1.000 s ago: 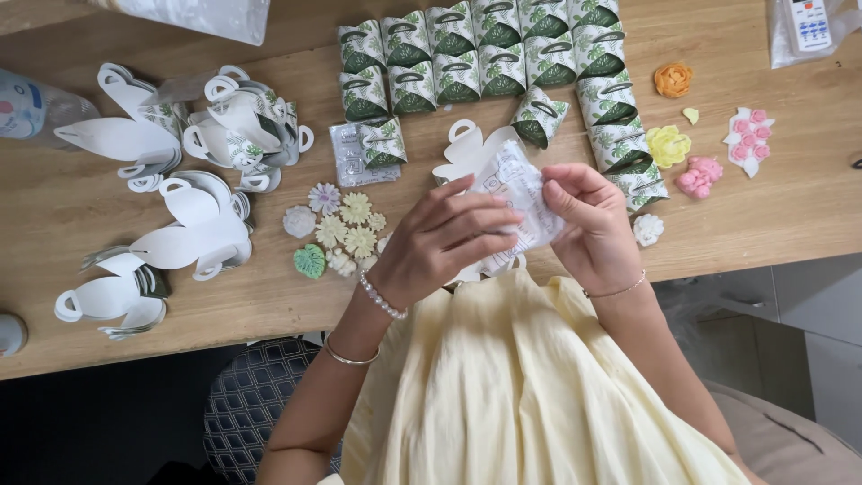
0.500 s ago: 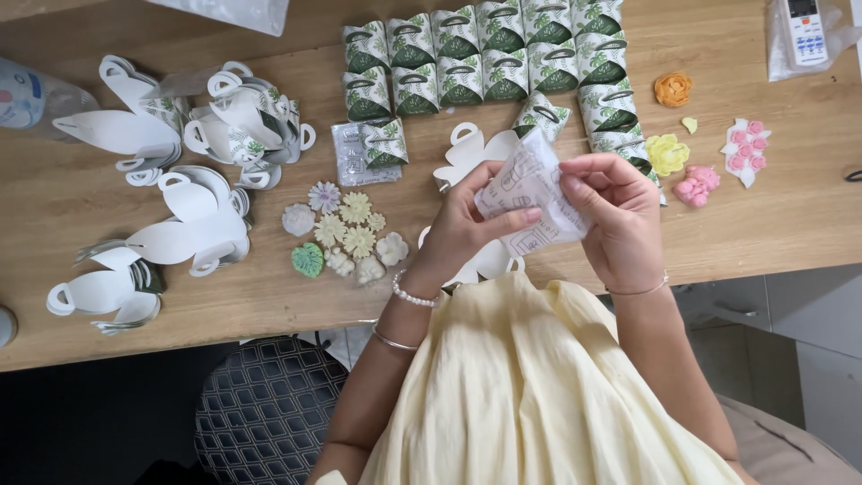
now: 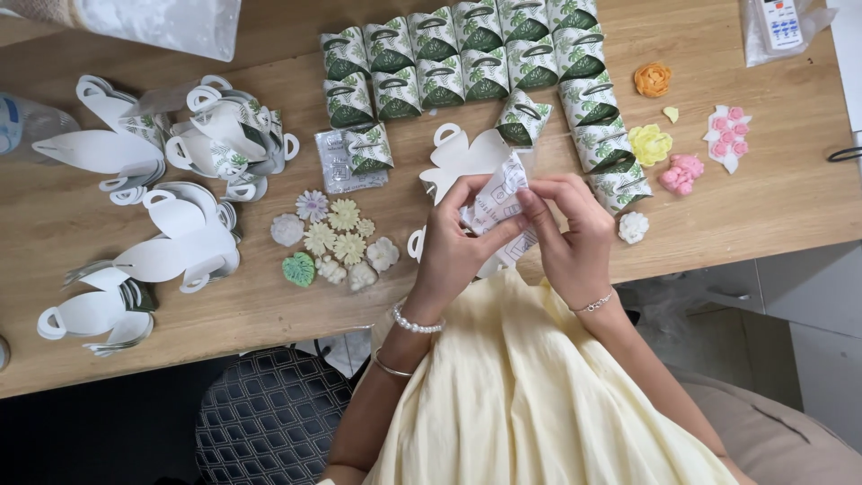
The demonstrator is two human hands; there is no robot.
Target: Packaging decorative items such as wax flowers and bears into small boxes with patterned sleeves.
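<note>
Both hands are raised close together in front of the person's chest, just over the near edge of the tabletop (image 3: 108, 341). The left hand (image 3: 453, 238) has its wrist bent, fingers curled inward and thumb pointing up toward the right hand, its grip pinched closed. The right hand (image 3: 567, 235) mirrors it, fingers folded and fingertips meeting those of the left. Both forearms rise bare from the lap, elbows tucked low. The left wrist carries a bead bracelet, a thin bangle lower down; the right wrist wears a fine chain.
</note>
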